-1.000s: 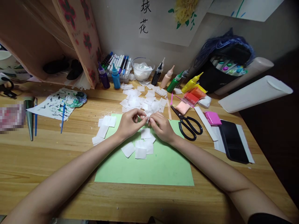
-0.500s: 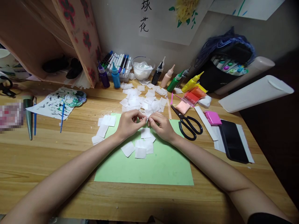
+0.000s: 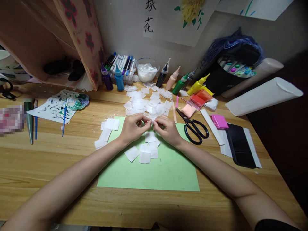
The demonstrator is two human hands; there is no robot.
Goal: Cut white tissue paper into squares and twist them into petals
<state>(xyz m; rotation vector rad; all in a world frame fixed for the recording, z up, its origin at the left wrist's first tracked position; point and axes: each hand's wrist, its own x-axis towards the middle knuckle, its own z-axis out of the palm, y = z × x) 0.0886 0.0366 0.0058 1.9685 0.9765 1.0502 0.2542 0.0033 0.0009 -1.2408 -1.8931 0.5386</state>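
Over the far part of a green paper sheet [image 3: 154, 176], my left hand [image 3: 133, 126] and my right hand [image 3: 167, 129] meet fingertip to fingertip. Both are closed in a pinch on a small piece of white paper [image 3: 152, 122], mostly hidden by the fingers. Several white paper squares [image 3: 144, 157] lie on the green sheet just below my hands. Others [image 3: 106, 134] overlap its left edge and the table. Beyond my fingertips spreads a loose heap of white paper squares [image 3: 138, 104].
Black-handled scissors [image 3: 196, 130] lie right of my right hand, near a black phone [image 3: 241, 146] and a pink packet [image 3: 219, 122]. Paint bottles [image 3: 178, 86], a glass bowl [image 3: 147, 71] and markers [image 3: 122, 65] line the back. Paintbrushes [image 3: 64, 120] and a paint-stained sheet [image 3: 50, 107] lie left.
My fingertips have shifted very slightly around the white paper piece, and a little more of it shows between them. Everything else stays where it was.
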